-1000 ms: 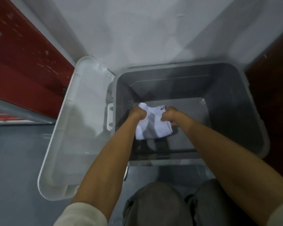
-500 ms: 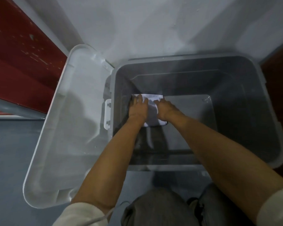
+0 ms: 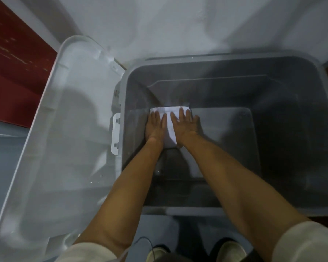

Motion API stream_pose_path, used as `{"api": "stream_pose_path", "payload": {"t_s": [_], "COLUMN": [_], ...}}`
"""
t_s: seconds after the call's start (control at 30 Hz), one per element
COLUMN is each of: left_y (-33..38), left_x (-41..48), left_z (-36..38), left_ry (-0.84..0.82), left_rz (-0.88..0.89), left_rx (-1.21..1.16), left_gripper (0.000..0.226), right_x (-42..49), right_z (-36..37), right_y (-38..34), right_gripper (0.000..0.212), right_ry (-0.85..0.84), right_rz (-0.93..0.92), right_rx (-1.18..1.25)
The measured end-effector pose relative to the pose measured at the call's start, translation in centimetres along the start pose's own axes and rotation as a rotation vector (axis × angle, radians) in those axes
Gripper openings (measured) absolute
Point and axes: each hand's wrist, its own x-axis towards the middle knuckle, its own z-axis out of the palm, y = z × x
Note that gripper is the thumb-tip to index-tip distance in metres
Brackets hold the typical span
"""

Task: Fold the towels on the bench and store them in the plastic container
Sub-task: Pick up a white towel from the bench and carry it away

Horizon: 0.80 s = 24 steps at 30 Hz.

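At the far left a red panel (image 3: 17, 59) runs along the floor, and just right of it the clear lid (image 3: 51, 148) of the container lies open on the blue-grey floor (image 3: 2, 167), its hollow side up, set aside so the opening is free for both arms. A white latch (image 3: 115, 133) hangs on the left wall of the plastic container (image 3: 284, 210), next to the lid. The container is grey and deep and stands against a pale wall (image 3: 169, 25). Inside, at the far left corner of its bottom, lies the folded white towel (image 3: 169, 127), its far edge close to the far wall; that placement probably leaves the rest of the bottom free for more towels, though no others are in view here. The left hand (image 3: 155, 127) lies flat on the left part of the towel with fingers straight and spread, and the right hand (image 3: 186, 125) lies flat on the right part in the same way, fingers pointing to the far wall. Neither hand pinches the cloth; both palms press down, seemingly to flatten the fold and keep it from springing open. A strip of white shows between the two hands. Both bare forearms reach down over the near rim, with light sleeves (image 3: 309, 242) at the lower edge of the view. Below, two pale shoes (image 3: 231, 250) stand on the floor near the container, which suggests the person is bent over it from close by. The desk is not in view.
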Motion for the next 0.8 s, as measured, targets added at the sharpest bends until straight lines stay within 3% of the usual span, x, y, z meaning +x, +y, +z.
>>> {"api": "stream_pose_path", "payload": {"t_s": [0.07,0.27,0.4,0.57,0.8], "left_y": [-0.2,-1.0,-1.2,-2.9,-9.2], "left_x": [0.1,-0.2,-4.2,-11.1,-23.4], "left_z": [-0.1,-1.5,-3.4,-8.3,-17.9], "left_ry": [-0.011,0.000,0.022,0.095,0.169], "left_rz": [0.013,0.032,0.038,0.110,0.152], "left_rx": [0.002,0.037,0.069,0.072,0.107], "left_gripper": [0.114,0.117,0.121,0.085,0.087], "right_x": [-0.1,-0.4,-4.0,-11.5,-24.5], "right_z": [0.9,0.3,-1.2,-5.3,-16.5], "right_y": [0.2,0.4,-0.1,-0.5,-0.7], "right_gripper": [0.139,0.139,0.116,0.098,0.071], "right_ry": [-0.034,-0.034,0.006,0.082,0.094], "right_rz": [-0.002,-0.010,0.001,-0.043,0.024], "right_rx": [-0.011,0.003,0.074,0.002,0.066]}}
